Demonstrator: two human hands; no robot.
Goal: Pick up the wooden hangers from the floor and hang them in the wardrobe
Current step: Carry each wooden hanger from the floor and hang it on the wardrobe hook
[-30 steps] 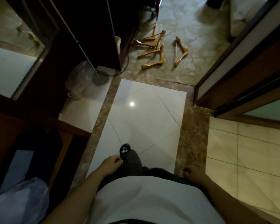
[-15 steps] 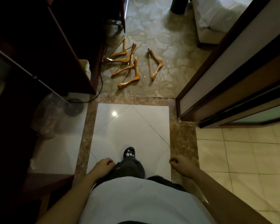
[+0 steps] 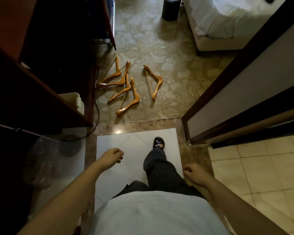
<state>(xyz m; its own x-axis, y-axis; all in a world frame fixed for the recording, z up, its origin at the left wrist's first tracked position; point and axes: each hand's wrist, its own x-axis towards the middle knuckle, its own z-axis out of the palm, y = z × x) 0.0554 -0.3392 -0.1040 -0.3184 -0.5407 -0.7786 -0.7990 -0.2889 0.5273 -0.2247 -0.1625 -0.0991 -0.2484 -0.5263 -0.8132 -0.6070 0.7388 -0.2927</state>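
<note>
Several wooden hangers lie on the patterned carpet ahead. A loose pile of hangers (image 3: 121, 83) sits by the dark wardrobe (image 3: 41, 56) on the left, and one separate hanger (image 3: 154, 81) lies to the right of the pile. My left hand (image 3: 111, 156) hangs over the white floor tile with loosely curled fingers and holds nothing. My right hand (image 3: 193, 173) hangs beside my leg, also loosely curled and holding nothing. Both hands are well short of the hangers.
A dark wooden door frame (image 3: 227, 102) stands on the right. A white bed (image 3: 227, 19) and a black cylindrical bin (image 3: 171, 7) are at the far end. A cable (image 3: 95, 119) and a white bin (image 3: 75, 102) lie by the wardrobe's base. My slippered foot (image 3: 159, 143) is on the tile.
I have walked forward, so the hangers are nearer and lower in view. My right foot has stepped ahead. Both hands stay hanging and hold nothing.
</note>
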